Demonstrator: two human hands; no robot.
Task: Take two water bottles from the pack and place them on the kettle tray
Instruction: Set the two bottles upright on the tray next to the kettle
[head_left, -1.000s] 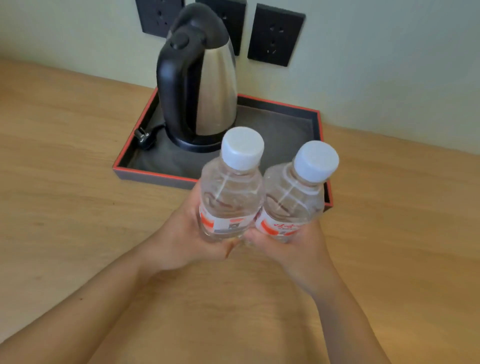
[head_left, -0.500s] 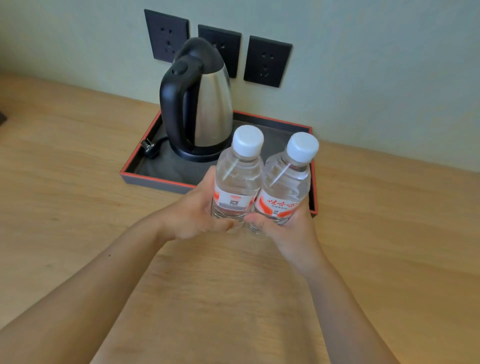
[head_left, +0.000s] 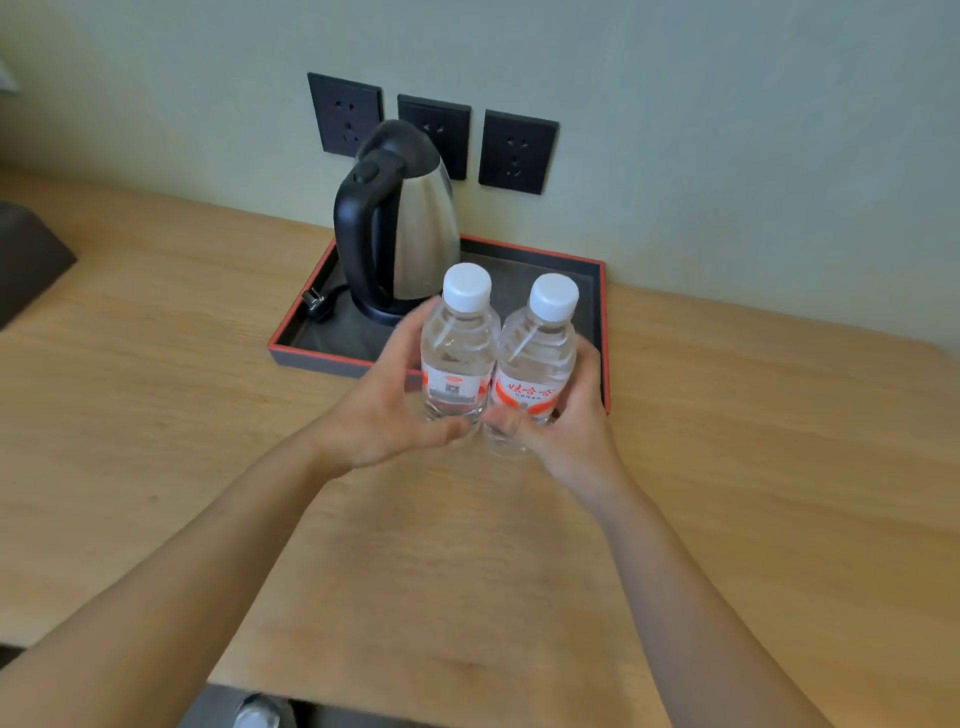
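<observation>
Two clear water bottles with white caps and red-and-white labels stand upright side by side in my hands. My left hand (head_left: 387, 410) grips the left bottle (head_left: 457, 353); my right hand (head_left: 569, 421) grips the right bottle (head_left: 535, 364). Both are over the front right part of the kettle tray (head_left: 602, 312), a dark tray with a red rim against the wall. I cannot tell whether the bottle bases touch the tray. A steel kettle (head_left: 400, 228) with a black handle stands on the tray's left half, just behind the left bottle.
The tray sits on a light wooden counter (head_left: 156, 415). Three black wall sockets (head_left: 517, 150) are behind the kettle. The kettle's black plug (head_left: 314, 301) lies in the tray's left corner. A dark object (head_left: 26, 254) sits at the counter's left edge.
Both hands have carried the bottles forward, away from me, from in front of the tray to over its front right part. The bottles look smaller and more upright.
</observation>
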